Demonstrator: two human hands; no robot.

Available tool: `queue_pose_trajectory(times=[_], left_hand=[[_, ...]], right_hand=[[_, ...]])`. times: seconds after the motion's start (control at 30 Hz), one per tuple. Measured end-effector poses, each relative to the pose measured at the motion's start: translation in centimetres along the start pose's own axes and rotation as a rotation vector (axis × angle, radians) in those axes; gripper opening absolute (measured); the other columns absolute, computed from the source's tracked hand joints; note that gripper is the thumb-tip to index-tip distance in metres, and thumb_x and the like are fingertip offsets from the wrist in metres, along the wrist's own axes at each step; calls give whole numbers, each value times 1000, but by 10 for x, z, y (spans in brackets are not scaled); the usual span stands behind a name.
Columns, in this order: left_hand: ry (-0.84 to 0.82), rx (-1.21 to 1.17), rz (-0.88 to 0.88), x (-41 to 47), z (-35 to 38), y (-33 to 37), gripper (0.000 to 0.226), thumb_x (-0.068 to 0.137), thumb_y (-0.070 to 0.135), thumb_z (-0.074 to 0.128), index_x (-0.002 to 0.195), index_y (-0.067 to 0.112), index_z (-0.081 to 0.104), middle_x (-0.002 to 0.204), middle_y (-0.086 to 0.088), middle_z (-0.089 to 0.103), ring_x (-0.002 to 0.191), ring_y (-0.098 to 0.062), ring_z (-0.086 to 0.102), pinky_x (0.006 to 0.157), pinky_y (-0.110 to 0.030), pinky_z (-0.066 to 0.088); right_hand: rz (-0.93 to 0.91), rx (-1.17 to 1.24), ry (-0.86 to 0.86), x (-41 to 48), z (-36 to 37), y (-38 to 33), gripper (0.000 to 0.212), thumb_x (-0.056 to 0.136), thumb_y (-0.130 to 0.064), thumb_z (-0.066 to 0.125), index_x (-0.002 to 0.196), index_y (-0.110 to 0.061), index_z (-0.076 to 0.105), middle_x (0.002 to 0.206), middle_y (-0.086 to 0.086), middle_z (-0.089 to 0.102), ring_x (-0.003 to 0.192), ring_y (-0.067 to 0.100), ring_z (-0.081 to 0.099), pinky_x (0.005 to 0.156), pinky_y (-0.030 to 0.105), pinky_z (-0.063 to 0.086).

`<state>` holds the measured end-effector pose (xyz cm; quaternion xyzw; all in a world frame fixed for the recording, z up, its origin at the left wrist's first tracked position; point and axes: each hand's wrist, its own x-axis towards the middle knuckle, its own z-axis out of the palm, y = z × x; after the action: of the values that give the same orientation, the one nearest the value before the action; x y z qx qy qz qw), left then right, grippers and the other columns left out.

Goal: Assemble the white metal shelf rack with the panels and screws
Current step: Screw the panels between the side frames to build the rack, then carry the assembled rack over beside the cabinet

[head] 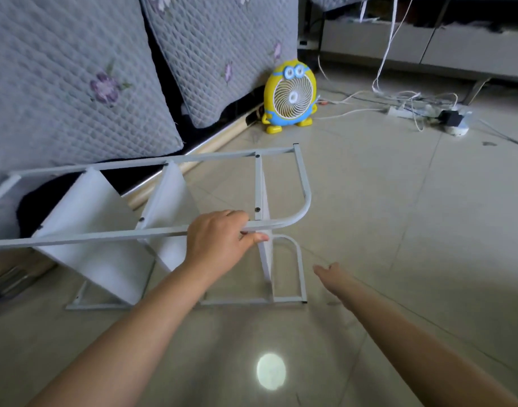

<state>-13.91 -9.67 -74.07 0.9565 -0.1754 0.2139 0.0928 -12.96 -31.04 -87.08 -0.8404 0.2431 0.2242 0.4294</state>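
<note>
Item: white metal shelf rack (306, 198), lying on its side on the tiled floor (398, 201), left of centre in view. One tube side frame is uppermost and the other lies flat on the tiles.
Fittings: three white panels (84, 227) stand on edge between the frames. Dark screws (257, 209) show in the upper frame's crossbars.
Left hand (219, 239): fingers and thumb curled round the near tube of the upper frame, just left of its rounded corner.
Right hand (334, 274): fingers extended, nothing held, just beside the lower frame's rounded corner at its 3 o'clock.
Surroundings: grey quilted cushions (61, 83) at 10 o'clock of the rack; yellow cartoon fan (290, 96) at 12 o'clock; power strip (398, 111) with white cables at 2 o'clock; round patch of light (271, 371) on the tiles at 6 o'clock.
</note>
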Motion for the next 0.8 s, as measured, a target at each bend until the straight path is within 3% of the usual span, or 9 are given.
queue_pose_trajectory(times=[0.07,0.13,0.2,0.27,0.33,0.4,0.53,0.7,0.8], left_hand=[[5,-82,-112,13,-13,-2,47,77,53,63,59,16,42,57,4,46,57,-21,46,44,-18,15],[13,-98,-183,27,-34,-6,48,79,56,58,59,18,37,56,8,38,63,-19,43,47,-24,22],[120,-120,-197,39,-55,-12,51,75,61,60,59,16,44,50,10,34,60,-19,44,48,-27,24],[253,-166,-209,49,-74,-19,51,67,65,53,59,15,48,46,10,33,52,-19,40,47,-25,23],[357,-204,-229,61,-95,-26,48,65,65,48,54,18,39,44,9,34,45,-13,34,47,-20,23],[431,-255,-310,71,-114,-32,47,64,63,49,51,20,36,45,7,37,45,-9,35,48,-23,26],[658,-346,-462,94,-142,-48,57,58,70,44,59,14,51,54,-1,51,56,-25,50,56,-31,37],[773,-519,-629,111,-159,-65,62,58,70,49,65,8,56,64,-10,61,65,-29,59,65,-38,51],[809,-573,-698,113,-162,-68,61,64,67,50,67,6,54,68,-13,61,69,-33,60,64,-38,47]], right_hand=[[56,46,-46,-3,5,-7,62,96,-35,42,140,6,26,141,20,38,127,34,40,101,35,38],[68,84,-40,-7,4,-21,55,96,-33,40,133,7,36,114,18,54,102,32,55,80,29,44],[15,132,48,-5,-5,-40,44,96,-25,38,124,9,44,93,16,50,86,29,55,64,27,43],[-44,175,145,-3,-23,-61,37,95,-16,35,117,11,49,98,22,51,99,37,57,78,37,50],[-88,210,242,-10,-43,-88,33,93,-10,36,114,9,53,110,24,57,107,40,55,87,40,47],[-155,250,355,-21,-64,-117,30,92,-7,38,110,9,54,112,26,58,106,39,55,83,36,45],[-283,253,428,-56,-103,-181,28,91,-5,39,110,10,53,114,27,56,109,39,52,83,34,41],[-379,274,497,-96,-141,-237,31,89,-12,41,112,3,56,116,22,58,108,37,55,81,34,45],[-428,178,592,-116,-161,-264,27,87,-9,44,107,4,57,114,23,59,106,37,54,79,34,42]])
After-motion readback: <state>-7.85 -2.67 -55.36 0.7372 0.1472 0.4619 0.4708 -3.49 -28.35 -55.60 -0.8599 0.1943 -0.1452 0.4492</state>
